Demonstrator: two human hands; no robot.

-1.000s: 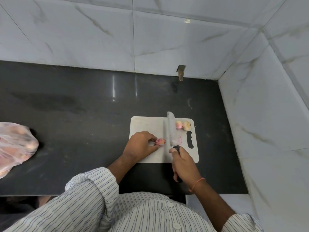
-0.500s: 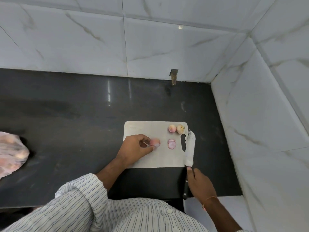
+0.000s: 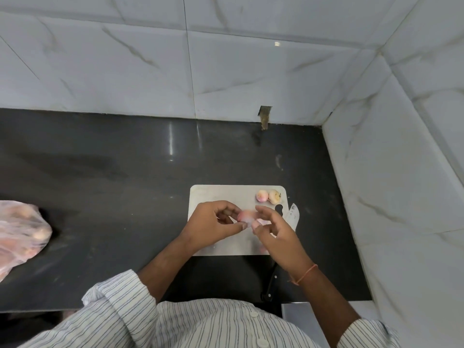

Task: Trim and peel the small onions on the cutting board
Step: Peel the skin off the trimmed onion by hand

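The dark, glossy stone countertop (image 3: 150, 172) carries it all. A pale rectangular plastic cutting board (image 3: 221, 194) lies flat on it, right beneath both hands. Just beyond the right hand's fingers, a broad-bladed knife with a black handle (image 3: 292, 214) rests along the board's right edge. Well off to the left hand's side sits a thin translucent plastic bag (image 3: 20, 229) of small onions.
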